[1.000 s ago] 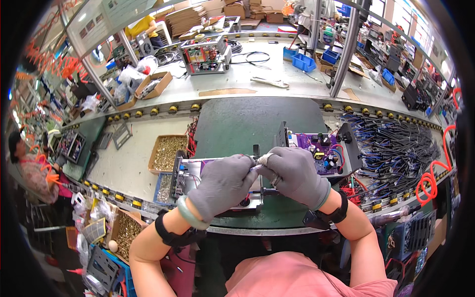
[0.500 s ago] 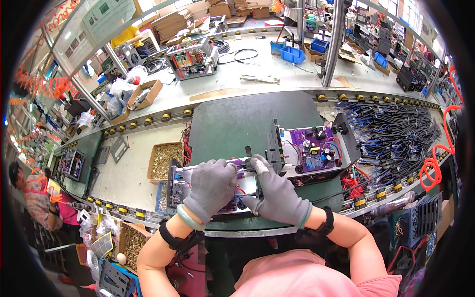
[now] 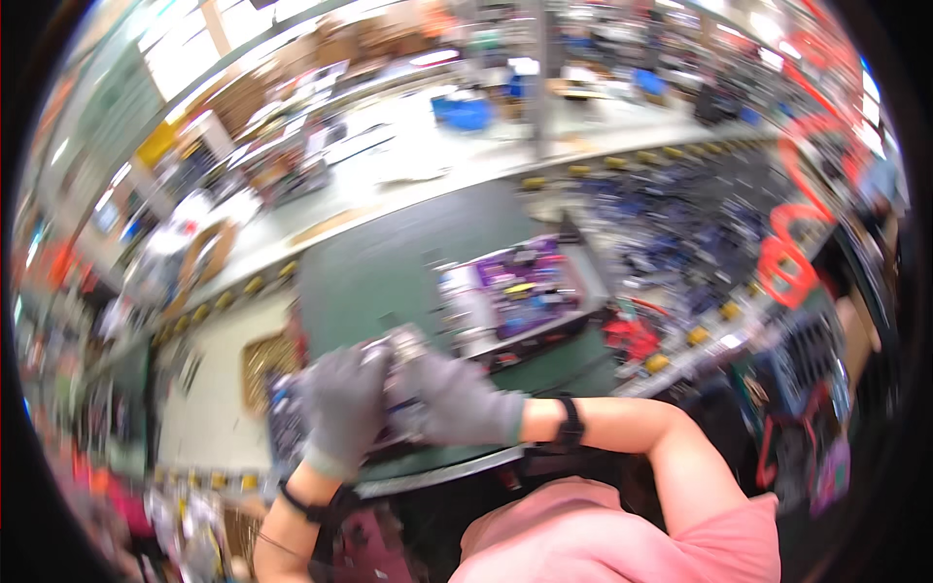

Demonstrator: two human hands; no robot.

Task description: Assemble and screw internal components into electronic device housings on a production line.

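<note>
Motion blurs the whole view. My left hand, in a grey glove, lies over the near electronics unit; its fingers look bent but are smeared. My right hand, also gloved, reaches across the same unit from the right, its fingertips close to the left hand's. Between and under the hands most of the unit is hidden, and whether they grip a part of it I cannot make out. Beyond my right hand stands a second unit, an uncovered case with a purple circuit board inside.
Both units rest on a dark green board. Dark cables lie heaped at the right, with red wires nearer. A box of small parts sits left. Orange coiled hose hangs at the right; a metal post stands behind.
The view has swung, so the bench appears shifted left and tilted. Both hands stay at the near unit. The upright dark piece seen by my right fingers before is no longer distinguishable in the blur.
</note>
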